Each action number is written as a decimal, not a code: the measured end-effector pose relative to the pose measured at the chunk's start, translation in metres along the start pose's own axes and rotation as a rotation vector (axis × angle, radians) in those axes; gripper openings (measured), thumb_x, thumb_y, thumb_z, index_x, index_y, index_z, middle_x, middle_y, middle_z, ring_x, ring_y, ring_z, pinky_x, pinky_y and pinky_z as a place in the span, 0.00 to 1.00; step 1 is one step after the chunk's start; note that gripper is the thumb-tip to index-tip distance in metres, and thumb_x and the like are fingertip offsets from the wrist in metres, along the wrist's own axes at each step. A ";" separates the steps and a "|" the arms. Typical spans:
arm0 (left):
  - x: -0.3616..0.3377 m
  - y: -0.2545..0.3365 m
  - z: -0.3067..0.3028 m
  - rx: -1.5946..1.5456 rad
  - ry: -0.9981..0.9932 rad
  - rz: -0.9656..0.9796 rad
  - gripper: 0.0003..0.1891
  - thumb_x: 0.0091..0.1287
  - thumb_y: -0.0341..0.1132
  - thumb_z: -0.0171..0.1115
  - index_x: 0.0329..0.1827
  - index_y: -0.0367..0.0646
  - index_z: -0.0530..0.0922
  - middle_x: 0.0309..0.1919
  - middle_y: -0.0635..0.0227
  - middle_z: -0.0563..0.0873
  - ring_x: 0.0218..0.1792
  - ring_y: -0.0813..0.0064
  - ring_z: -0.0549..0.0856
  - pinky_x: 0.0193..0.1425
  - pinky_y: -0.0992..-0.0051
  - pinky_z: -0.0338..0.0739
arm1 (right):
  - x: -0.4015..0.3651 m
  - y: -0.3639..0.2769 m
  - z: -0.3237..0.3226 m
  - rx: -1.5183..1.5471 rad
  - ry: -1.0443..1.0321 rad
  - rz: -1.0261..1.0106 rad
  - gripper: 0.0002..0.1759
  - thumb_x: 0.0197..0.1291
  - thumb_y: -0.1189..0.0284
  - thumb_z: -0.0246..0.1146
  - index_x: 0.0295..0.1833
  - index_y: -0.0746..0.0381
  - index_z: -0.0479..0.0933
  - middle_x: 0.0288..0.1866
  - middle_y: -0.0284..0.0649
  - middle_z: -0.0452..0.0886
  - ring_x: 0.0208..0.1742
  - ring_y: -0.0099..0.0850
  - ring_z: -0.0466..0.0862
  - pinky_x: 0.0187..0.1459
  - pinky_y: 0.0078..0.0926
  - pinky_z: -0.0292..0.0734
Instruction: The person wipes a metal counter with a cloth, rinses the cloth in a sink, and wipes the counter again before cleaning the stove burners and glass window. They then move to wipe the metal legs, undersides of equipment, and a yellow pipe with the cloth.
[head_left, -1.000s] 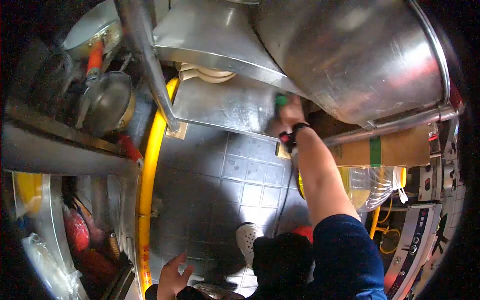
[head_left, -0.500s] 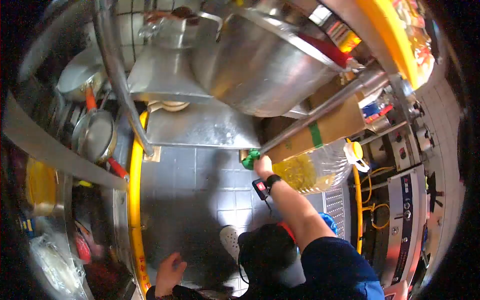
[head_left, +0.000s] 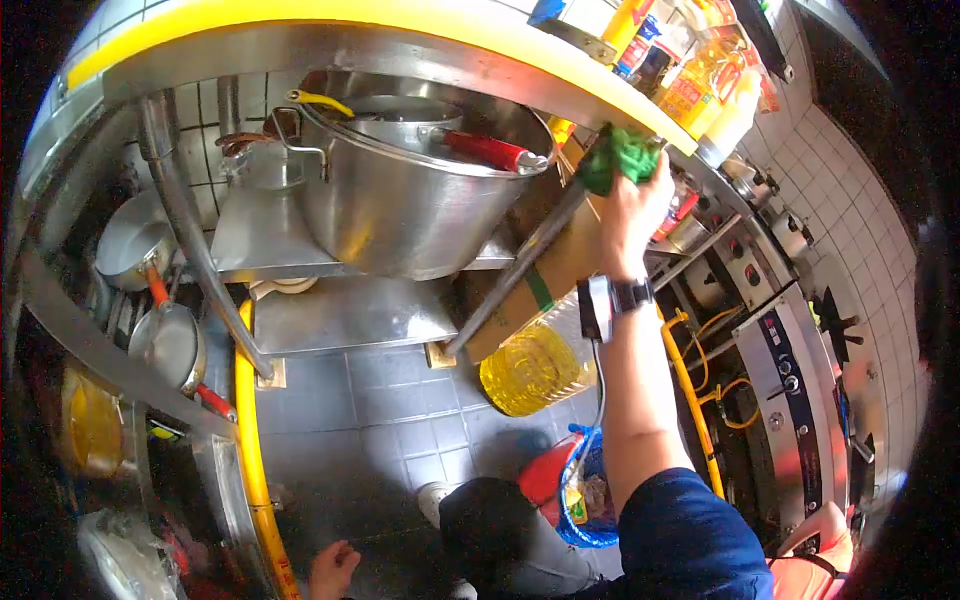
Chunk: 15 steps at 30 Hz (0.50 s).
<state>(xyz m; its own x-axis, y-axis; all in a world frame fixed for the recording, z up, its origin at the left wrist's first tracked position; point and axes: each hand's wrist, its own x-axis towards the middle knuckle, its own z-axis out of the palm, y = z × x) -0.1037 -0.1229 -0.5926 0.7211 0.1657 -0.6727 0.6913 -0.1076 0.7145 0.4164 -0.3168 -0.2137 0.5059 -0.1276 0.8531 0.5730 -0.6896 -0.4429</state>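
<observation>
My right hand (head_left: 640, 205) is closed on a green cloth (head_left: 622, 160). It presses the cloth at the top of the steel table leg (head_left: 525, 262), just under the table's yellow-trimmed edge (head_left: 400, 32). Low in the view, my left hand (head_left: 333, 572) hangs above the floor with loosely curled fingers and nothing visible in it. A large steel pot (head_left: 400, 215) stands on the lower shelf (head_left: 345, 318), with a red-handled pan (head_left: 420, 125) inside it. Behind my right forearm are a cardboard box (head_left: 515, 310) and a jug of yellow oil (head_left: 530, 368).
A blue-rimmed bin (head_left: 590, 540) stands beside my leg. Yellow pipes (head_left: 255, 430) run along both sides. Red-handled pans (head_left: 165, 345) sit at the left, and a stove front (head_left: 785, 390) at the right. Bottles (head_left: 700, 85) stand on the tabletop.
My right hand has carried the green cloth from the foot of the table leg up to its top. The view has tilted up, showing the tabletop edge and inside the pot.
</observation>
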 end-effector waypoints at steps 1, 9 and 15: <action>-0.001 -0.002 0.001 0.021 0.027 0.025 0.31 0.75 0.50 0.60 0.75 0.42 0.69 0.66 0.60 0.79 0.64 0.63 0.78 0.65 0.66 0.72 | -0.004 0.002 0.006 -0.069 0.069 -0.062 0.21 0.58 0.77 0.61 0.59 0.66 0.75 0.52 0.54 0.80 0.54 0.49 0.79 0.57 0.42 0.72; -0.005 -0.009 0.003 -0.068 0.037 -0.059 0.30 0.74 0.47 0.61 0.74 0.40 0.70 0.68 0.58 0.78 0.67 0.62 0.77 0.69 0.62 0.71 | -0.127 0.056 0.072 -0.142 0.011 0.013 0.34 0.51 0.87 0.61 0.68 0.68 0.67 0.57 0.56 0.72 0.60 0.53 0.73 0.64 0.43 0.68; -0.033 0.010 0.011 -0.055 0.192 -0.018 0.29 0.74 0.50 0.61 0.70 0.38 0.74 0.61 0.56 0.83 0.60 0.60 0.82 0.64 0.63 0.73 | -0.226 0.104 0.097 -0.198 -0.023 0.098 0.25 0.57 0.82 0.62 0.62 0.69 0.72 0.55 0.56 0.78 0.60 0.52 0.76 0.64 0.42 0.70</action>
<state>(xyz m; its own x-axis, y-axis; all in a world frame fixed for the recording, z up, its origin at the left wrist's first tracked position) -0.1200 -0.1405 -0.5651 0.6831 0.3514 -0.6402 0.6966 -0.0501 0.7157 0.4244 -0.2905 -0.4789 0.5687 -0.1859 0.8013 0.3835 -0.8019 -0.4582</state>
